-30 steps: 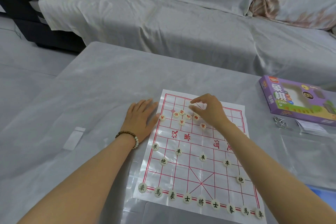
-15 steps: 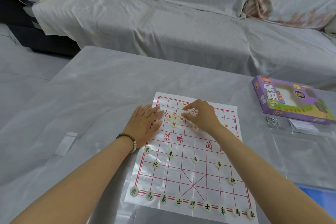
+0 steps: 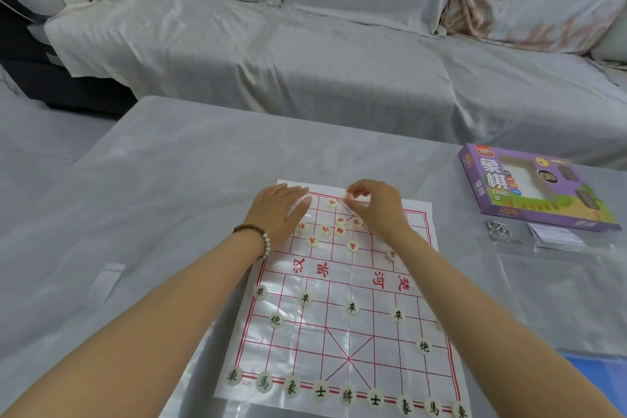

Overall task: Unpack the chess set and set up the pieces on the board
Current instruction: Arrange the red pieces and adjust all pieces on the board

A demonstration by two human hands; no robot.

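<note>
A white paper board point(image 3: 339, 332) with a red grid lies on the table. Black-lettered round pieces point(image 3: 347, 396) fill its near row, with more in the rows above. Several red-lettered pieces point(image 3: 325, 230) lie in a loose cluster on the far half. My left hand point(image 3: 278, 210) rests flat on the board's far-left corner, fingers spread, holding nothing. My right hand point(image 3: 376, 207) hovers over the far edge, its fingertips pinched on a small red-lettered piece point(image 3: 349, 195).
A purple chess set box point(image 3: 529, 190) lies at the right on the grey-covered table. Near it sit a metal ring puzzle point(image 3: 497, 231), a folded leaflet point(image 3: 556, 236) and a clear plastic bag point(image 3: 559, 299). A covered sofa point(image 3: 305, 44) stands behind.
Both hands have moved farther up the board. My right hand has gone from the red cluster to the far edge with a piece between its fingertips. The left hand has slid to the far-left corner.
</note>
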